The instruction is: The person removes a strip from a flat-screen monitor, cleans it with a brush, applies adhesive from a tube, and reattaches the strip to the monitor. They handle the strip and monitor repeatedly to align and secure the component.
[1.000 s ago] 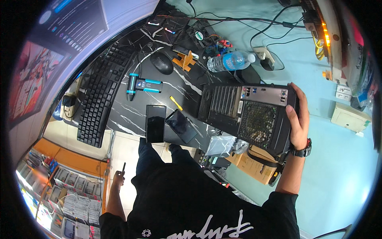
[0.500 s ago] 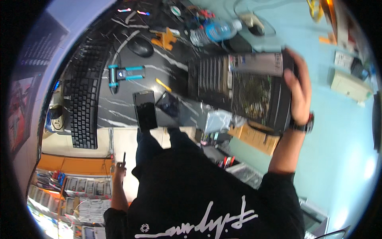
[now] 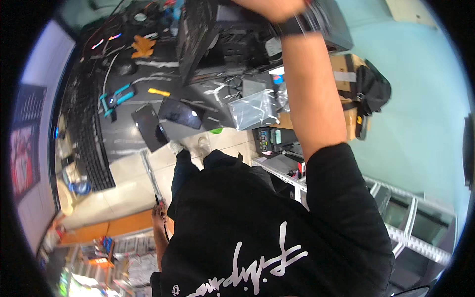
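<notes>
My right hand [image 3: 272,7] reaches forward over a black computer case [image 3: 232,54] at the upper middle, a dark band on its wrist. Blur and the picture's top edge hide its fingers, so its grip cannot be made out. Frame parts and a dark interior show on the case's near side. Low at the left, away from the table, my left hand [image 3: 159,216] is closed round a thin dark stick-like tool [image 3: 159,200]. On the black marbled table [image 3: 123,143] lie two dark phone-like slabs, one thin rectangle [image 3: 150,127] and one glossier [image 3: 181,114].
A teal-and-black tool [image 3: 117,100], a yellow strip [image 3: 159,92] and an orange leaf-shaped piece [image 3: 143,46] lie left of the case. A keyboard [image 3: 89,133] runs along the left. Clear plastic bags [image 3: 255,110] lie near the right edge; a black bag [image 3: 373,89] hangs beyond.
My right hand has gone from the case's right side to over its top, further forward and left. The case is turned, showing another side. My left hand stays low at the left.
</notes>
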